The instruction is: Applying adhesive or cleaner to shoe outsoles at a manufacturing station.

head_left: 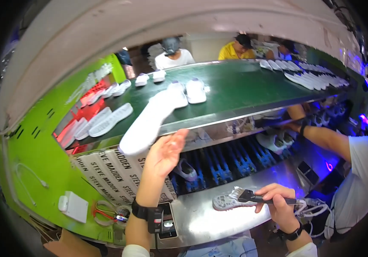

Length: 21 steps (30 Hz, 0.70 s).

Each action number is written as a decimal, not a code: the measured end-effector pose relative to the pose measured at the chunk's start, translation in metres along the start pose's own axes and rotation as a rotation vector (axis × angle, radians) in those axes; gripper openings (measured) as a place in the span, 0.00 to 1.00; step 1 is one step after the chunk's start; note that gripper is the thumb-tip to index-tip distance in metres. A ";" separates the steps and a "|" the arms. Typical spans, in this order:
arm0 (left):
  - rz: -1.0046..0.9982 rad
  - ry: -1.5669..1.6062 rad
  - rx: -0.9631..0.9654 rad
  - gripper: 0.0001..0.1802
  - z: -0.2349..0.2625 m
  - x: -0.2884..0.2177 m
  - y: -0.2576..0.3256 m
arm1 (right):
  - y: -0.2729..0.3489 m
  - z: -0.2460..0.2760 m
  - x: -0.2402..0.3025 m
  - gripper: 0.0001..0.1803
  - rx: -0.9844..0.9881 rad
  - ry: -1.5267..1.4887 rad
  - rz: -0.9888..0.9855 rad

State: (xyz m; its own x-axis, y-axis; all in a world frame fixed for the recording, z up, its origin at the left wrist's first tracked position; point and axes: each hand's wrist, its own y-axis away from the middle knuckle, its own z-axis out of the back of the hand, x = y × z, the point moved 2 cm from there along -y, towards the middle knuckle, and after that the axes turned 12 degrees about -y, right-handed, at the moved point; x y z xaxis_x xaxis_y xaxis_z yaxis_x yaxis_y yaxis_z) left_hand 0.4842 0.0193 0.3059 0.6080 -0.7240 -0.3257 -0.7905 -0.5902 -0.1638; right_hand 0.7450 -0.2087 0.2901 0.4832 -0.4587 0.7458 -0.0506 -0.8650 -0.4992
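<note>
My left hand (168,152) is raised at the conveyor's near edge, palm showing and fingers stretched out. Beside it a blurred long white shoe sole (143,124) slants over the edge; whether hand and sole touch is unclear, and the thumb is hidden. My right hand (281,205) is wrapped round the black handle of a flat brush (248,196). The brush's pale bristles hang over a grey-white patterned shoe sole (224,203) on the metal bench (209,227). I cannot tell whether they touch. A sneaker (187,170) sits below my left fingers.
The green conveyor (235,85) carries white shoes (196,91) and rows of soles (312,79). A blue-black rack (231,158) runs below it. A phone (167,220) lies by my left forearm. At right, a co-worker's arm (327,141) reaches under the conveyor. More people sit beyond.
</note>
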 end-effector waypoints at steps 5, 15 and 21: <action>-0.264 -2.042 -0.928 0.28 -0.068 -0.046 -0.102 | 0.007 -0.011 -0.021 0.08 -0.048 -0.043 -0.062; -0.447 -1.391 -0.798 0.17 -0.054 -0.064 -0.049 | 0.030 0.028 -0.026 0.16 -0.403 -0.207 -0.124; -0.050 -0.710 -0.465 0.32 0.039 0.088 0.114 | 0.033 -0.002 -0.032 0.11 -0.134 -0.253 -0.373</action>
State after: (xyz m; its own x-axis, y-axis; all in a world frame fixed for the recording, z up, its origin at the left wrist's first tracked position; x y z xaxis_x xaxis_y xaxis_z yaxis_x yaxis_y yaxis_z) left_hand 0.4445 -0.0978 0.2223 0.3279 -0.3894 -0.8607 -0.5590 -0.8145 0.1555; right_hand 0.7265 -0.2228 0.2509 0.6873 -0.0616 0.7238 0.0624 -0.9877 -0.1433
